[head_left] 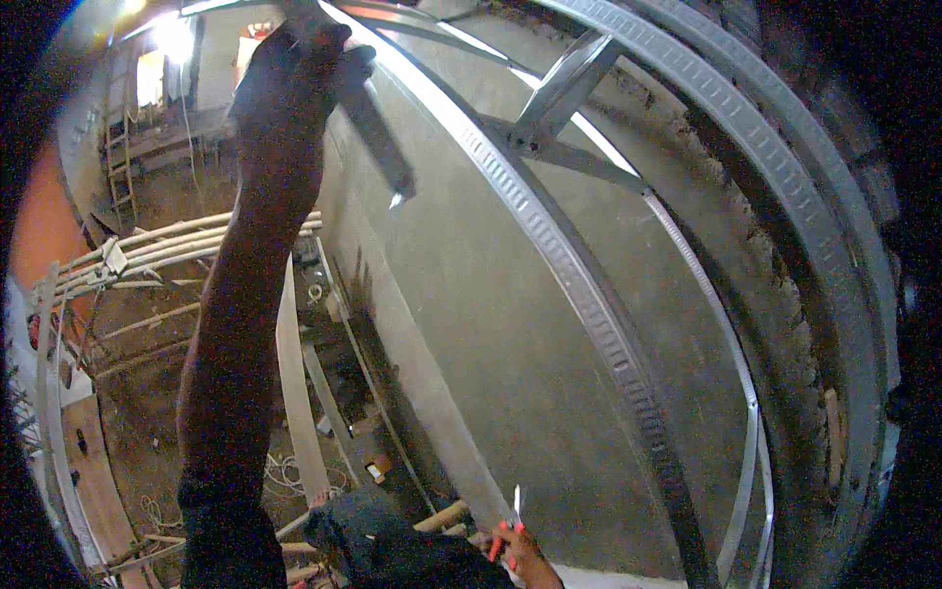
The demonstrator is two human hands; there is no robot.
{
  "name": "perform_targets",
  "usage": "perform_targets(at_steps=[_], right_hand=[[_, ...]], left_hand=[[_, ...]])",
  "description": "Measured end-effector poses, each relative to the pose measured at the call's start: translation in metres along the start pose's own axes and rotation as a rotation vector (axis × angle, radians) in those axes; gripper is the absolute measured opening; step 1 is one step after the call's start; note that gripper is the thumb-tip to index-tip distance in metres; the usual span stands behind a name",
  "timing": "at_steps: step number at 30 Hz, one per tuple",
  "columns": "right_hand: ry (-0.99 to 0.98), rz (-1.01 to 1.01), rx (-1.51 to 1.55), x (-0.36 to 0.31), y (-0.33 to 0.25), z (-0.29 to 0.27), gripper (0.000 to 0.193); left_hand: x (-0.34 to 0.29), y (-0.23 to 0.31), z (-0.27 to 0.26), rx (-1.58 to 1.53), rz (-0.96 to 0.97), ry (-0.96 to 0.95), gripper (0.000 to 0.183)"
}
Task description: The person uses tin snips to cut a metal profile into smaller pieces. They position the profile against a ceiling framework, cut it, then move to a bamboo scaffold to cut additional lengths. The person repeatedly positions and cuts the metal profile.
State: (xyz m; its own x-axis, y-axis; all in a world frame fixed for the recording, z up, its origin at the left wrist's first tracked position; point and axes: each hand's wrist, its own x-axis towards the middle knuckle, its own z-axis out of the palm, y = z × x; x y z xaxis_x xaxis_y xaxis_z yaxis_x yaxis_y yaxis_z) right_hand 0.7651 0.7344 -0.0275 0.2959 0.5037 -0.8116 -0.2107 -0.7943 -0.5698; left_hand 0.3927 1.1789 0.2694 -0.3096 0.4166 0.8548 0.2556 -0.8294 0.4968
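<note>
My left hand (299,74) is raised to the top left, its fingers closed. A short grey metal strip (378,142) slants down from it, its lower end bright and slightly blurred. Just right of this hand runs a long slotted metal channel (535,226), curved by the lens. Low in the view, my right hand (525,558) is closed round a pair of red-handled snips (517,506). Their blades point upward, apart from the channel. Between my arms at the lower edge is dark cloth (368,530); what it covers is hard to make out.
A plastered grey wall (491,324) stands behind the channel. More metal rails (775,147) and a cross bracket (564,88) fill the upper right. To the left are bundled poles (167,245), a ladder (120,147), upright boards (294,383) and a coiled cable (285,476) below.
</note>
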Motion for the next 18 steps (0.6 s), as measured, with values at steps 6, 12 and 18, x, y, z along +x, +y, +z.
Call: perform_targets(at_steps=[6,12,18], right_hand=[[0.327,-0.156,-0.246,0.008,0.041,-0.053,0.019],[0.431,-0.314,-0.346,0.041,0.054,-0.077,0.02],[0.455,-0.376,-0.366,0.073,0.04,-0.093,0.02]], left_hand=[[0.071,0.025,0.076,-0.604,-0.165,0.048,0.02],[0.091,0.013,0.111,-0.365,0.051,-0.076,0.031],[0.09,0.018,0.156,-0.239,0.088,-0.11,0.041]])
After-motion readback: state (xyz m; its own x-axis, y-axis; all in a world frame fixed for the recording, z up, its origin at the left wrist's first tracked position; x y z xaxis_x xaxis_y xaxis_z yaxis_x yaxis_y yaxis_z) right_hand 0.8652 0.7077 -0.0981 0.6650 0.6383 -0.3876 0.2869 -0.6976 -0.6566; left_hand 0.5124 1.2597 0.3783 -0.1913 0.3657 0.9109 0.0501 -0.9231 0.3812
